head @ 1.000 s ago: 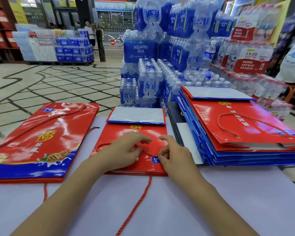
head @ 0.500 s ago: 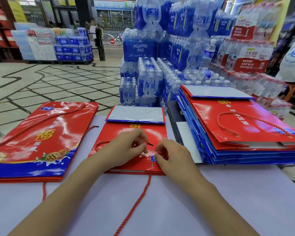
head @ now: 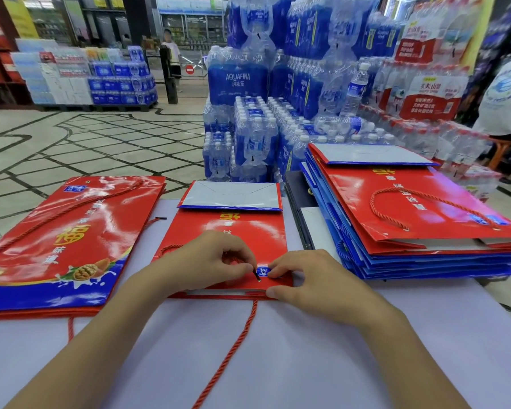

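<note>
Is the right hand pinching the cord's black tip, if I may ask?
No, the left hand pinches the black tip; the right hand holds the red bag.

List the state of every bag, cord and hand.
Middle bag: flat, folded.
Red cord: tip touching the bag, rest loose.
Left hand: pinches the cord tip.
Right hand: grips the bag's near edge.
Left bag: flat, cord across it.
Right stack: flat, piled.

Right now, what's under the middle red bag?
The white table shows around the red bag, and a red cord trails out from its near edge. Anything else below is covered.
</note>
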A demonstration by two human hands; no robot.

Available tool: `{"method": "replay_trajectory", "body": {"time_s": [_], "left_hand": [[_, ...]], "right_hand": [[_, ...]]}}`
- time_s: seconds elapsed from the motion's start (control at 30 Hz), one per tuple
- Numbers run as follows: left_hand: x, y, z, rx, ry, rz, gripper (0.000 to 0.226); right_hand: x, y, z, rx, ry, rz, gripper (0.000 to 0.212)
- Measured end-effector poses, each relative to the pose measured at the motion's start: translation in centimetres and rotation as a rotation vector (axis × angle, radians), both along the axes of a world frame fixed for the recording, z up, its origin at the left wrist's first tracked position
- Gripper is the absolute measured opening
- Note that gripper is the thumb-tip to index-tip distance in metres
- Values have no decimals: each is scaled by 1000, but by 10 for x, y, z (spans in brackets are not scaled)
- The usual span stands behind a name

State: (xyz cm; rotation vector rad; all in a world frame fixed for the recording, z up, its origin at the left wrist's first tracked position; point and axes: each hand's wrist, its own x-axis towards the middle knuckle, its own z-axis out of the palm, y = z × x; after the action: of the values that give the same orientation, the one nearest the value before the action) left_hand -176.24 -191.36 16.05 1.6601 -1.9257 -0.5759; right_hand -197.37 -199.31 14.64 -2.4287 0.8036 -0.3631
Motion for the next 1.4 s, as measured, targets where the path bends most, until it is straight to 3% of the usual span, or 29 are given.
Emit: {"method": "replay_trajectory", "body": {"time_s": [0.17, 0.47, 0.7, 0.8, 0.93, 1.1, 1.4], "left_hand": [[0, 0, -1, 8, -30, -23, 9], [0, -5, -8, -23, -153, -56, 12], [6, -1, -5, -113, -130, -54, 30], [6, 0, -4, -160, -159, -66, 34], [5, -1, -5, -184, -170, -61, 32], [-3, -3, -7, -165, -215, -46, 40], [-7, -5, -10, -103, -292, -12, 47]], "right_hand": [[-1, 1, 0, 4, -45, -11, 24], [4, 5, -3, -177, -188, 64, 10], [9, 1, -7, -337, -431, -86, 9], [11, 0, -9, -358, -459, -171, 14], [15, 4, -9, -529, -416, -292, 17], [23, 11, -17, -352, -237, -320, 26], [29, 11, -17, -189, -175, -418, 23]]}}
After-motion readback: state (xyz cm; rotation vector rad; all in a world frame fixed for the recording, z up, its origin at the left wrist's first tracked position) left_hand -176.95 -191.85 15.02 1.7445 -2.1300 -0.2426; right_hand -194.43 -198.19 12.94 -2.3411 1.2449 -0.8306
